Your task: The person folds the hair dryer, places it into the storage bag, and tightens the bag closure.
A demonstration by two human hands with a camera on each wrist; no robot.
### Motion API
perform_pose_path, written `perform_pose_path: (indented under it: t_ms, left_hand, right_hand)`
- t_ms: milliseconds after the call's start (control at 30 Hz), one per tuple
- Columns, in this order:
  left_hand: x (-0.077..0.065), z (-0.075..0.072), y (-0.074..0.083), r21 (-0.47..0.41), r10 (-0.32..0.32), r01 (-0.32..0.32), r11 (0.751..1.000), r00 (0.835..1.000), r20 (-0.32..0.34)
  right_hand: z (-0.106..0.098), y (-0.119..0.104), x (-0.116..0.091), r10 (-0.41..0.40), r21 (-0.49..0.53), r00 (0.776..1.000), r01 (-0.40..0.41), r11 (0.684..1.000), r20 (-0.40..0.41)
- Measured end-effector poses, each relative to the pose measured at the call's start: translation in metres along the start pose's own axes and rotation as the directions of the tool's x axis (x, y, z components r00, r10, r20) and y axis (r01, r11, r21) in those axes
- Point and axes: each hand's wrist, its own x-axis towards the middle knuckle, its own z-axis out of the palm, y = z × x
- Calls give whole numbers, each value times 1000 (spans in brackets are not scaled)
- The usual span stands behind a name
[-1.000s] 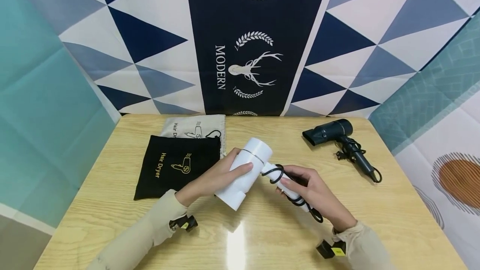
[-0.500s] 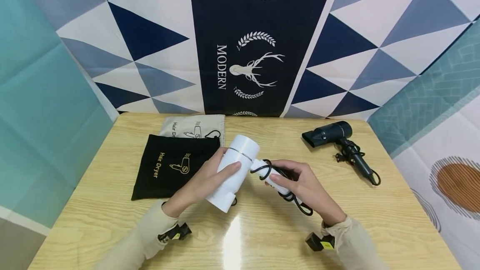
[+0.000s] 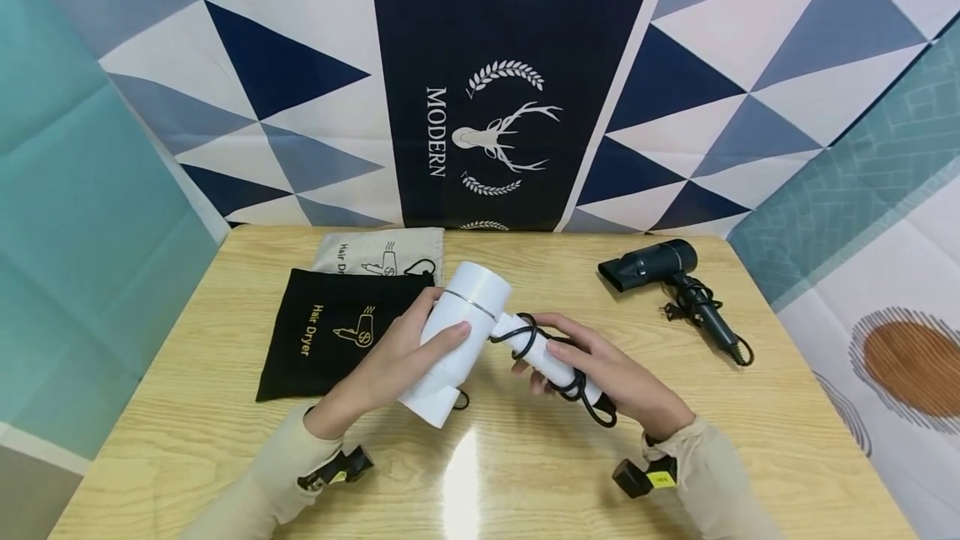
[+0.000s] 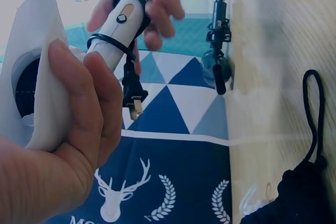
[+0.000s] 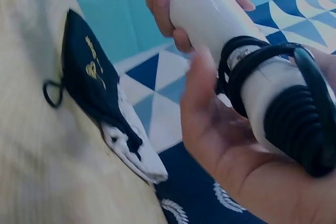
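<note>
A white hair dryer (image 3: pixel 459 332) is held up over the table, its barrel tilted and its handle pointing to the lower right. My left hand (image 3: pixel 397 357) grips the barrel, thumb across the top and fingers round the far side. On the handle (image 3: pixel 551 361), wound with black cord, my right hand (image 3: pixel 607 365) rests its thumb, with fingertips showing beyond the other side. A plug (image 4: pixel 132 90) hangs from the cord in the left wrist view. Behind my left hand lies a black drawstring bag (image 3: pixel 322 332) printed "Hair Dryer".
A light grey bag (image 3: pixel 375 248) lies partly under the black one. At the back right of the wooden table (image 3: pixel 562 473) rests a black hair dryer (image 3: pixel 652 265) with its cord wrapped round the handle. A patterned cloth (image 3: pixel 480 107) hangs behind the table.
Both hands have shifted left with the white hair dryer. My right fingers have moved on the handle, their tips now showing below it. The head view has turned slightly.
</note>
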Motion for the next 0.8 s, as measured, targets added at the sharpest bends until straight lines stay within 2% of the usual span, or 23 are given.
perform_pose_path:
  t_ms: [67, 167, 333, 500, 600, 800]
  left_hand:
    - [0, 0, 0, 3, 3, -3, 1000, 1000, 4]
    - [0, 0, -1, 2, 7, -7, 1000, 1000, 6]
    - [-2, 2, -1, 12, 25, -25, 1000, 999, -20]
    - [-7, 4, 5, 42, 73, -70, 997, 994, -87]
    - [-10, 5, 8, 44, 108, -103, 994, 987, -117]
    - [-14, 7, 11, 35, 177, -174, 984, 975, -134]
  right_hand:
    - [1, 1, 1, -15, 117, 996, 5, 993, 87]
    - [3, 3, 2, -61, 162, 993, 44, 986, 99]
    - [5, -1, 3, -126, 55, 992, 124, 991, 31]
    - [9, -10, 4, -187, -53, 982, 187, 981, 0]
    - [13, -17, 2, -191, -88, 982, 188, 978, -17]
    - [22, -26, -6, -213, -139, 975, 203, 969, -63]
